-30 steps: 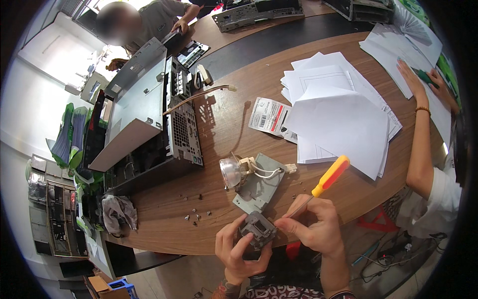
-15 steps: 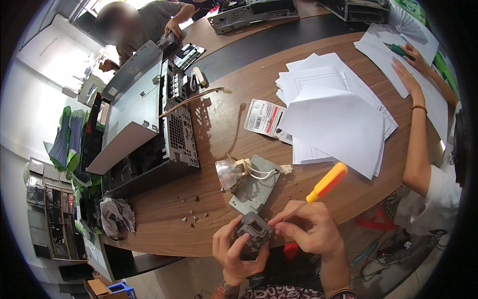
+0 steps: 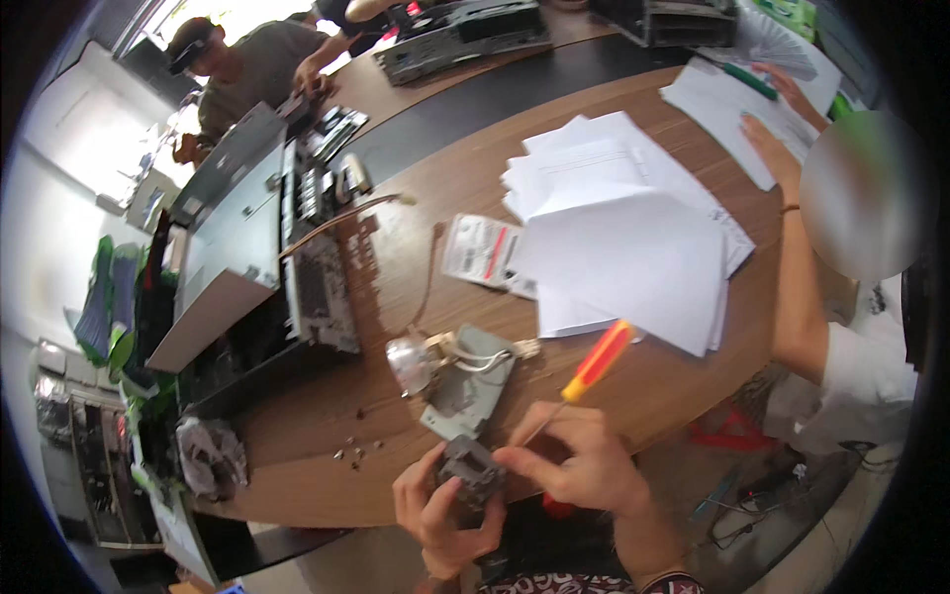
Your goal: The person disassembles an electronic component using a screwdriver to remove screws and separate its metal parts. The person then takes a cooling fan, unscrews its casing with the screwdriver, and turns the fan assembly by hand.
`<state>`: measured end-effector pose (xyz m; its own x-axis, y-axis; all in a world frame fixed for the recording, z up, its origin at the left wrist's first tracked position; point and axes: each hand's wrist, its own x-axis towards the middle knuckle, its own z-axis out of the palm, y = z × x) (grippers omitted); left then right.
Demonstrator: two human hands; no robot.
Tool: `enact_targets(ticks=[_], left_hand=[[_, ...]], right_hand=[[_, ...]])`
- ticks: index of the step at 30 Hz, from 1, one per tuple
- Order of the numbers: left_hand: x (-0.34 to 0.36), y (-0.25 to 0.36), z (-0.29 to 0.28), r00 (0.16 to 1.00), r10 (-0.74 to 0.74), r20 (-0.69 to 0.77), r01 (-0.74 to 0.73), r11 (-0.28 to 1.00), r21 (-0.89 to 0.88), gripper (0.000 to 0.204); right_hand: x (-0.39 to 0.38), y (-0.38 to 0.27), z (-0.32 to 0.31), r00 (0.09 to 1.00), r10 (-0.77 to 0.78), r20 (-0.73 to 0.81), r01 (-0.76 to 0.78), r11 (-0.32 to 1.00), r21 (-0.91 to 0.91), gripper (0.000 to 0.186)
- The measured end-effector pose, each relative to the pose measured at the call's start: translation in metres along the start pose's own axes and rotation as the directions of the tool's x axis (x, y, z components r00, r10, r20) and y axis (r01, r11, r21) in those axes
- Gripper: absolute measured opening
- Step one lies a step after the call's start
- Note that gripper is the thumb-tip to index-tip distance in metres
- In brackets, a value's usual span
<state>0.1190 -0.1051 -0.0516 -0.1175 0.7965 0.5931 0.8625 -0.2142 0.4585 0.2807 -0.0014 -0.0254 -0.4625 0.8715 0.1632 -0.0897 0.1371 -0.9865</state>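
Observation:
My left hand [image 3: 437,517] grips a small dark grey plastic housing [image 3: 469,473] at the table's near edge, fingers around its sides. My right hand [image 3: 579,460] pinches a screwdriver [image 3: 597,364] low down by its thin shaft. Its yellow and red handle leans up to the right, and the tip end, hidden by my fingers, is close beside the housing. Just beyond lies a grey-green metal plate [image 3: 473,388]. A lamp bulb [image 3: 409,366] with a glass reflector and white wires rests against that plate. Several small screws [image 3: 356,453] are scattered left of my hands.
An opened computer case [image 3: 233,287] fills the table's left side, a crumpled plastic bag [image 3: 211,457] at its near corner. A stack of white papers [image 3: 623,262] partly covers a labelled packet [image 3: 480,249]. One co-worker's arm [image 3: 800,287] reaches in from the right; another person [image 3: 262,74] works at the far left.
The whole view has shifted, so the table and its things sit further left in the picture. The co-worker at the right shows more. My grip on housing and screwdriver stays about the same.

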Motion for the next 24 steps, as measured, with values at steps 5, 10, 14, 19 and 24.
enact_targets(ticks=[5, 10, 14, 19, 24], left_hand=[[-0.004, -0.004, -0.001, 1.0, 0.005, -0.016, -0.004, 0.999, 0.045, 0.067], [-0.005, -0.004, 0.002, 1.0, 0.008, -0.016, -0.008, 1.0, -0.004, 0.065], [0.0, -0.003, 0.001, 1.0, 0.019, 0.008, -0.019, 1.0, -0.013, 0.064], [0.006, 0.019, -0.002, 0.999, -0.031, 0.032, 0.03, 0.999, 0.026, 0.055], [0.005, 0.02, -0.002, 0.999, -0.049, 0.017, 0.049, 0.999, 0.007, 0.056]], right_hand=[[0.002, 0.005, 0.007, 0.999, 0.013, -0.03, -0.01, 0.995, 0.097, 0.013], [0.0, -0.001, 0.001, 0.999, 0.049, 0.02, -0.049, 0.998, 0.03, 0.016], [0.0, 0.007, 0.007, 0.998, -0.033, -0.055, 0.034, 0.999, 0.014, 0.025], [-0.002, 0.01, 0.006, 0.999, -0.017, -0.033, 0.017, 1.0, 0.011, 0.028], [-0.001, 0.012, 0.01, 0.996, -0.067, -0.057, 0.068, 0.998, 0.016, 0.026]])
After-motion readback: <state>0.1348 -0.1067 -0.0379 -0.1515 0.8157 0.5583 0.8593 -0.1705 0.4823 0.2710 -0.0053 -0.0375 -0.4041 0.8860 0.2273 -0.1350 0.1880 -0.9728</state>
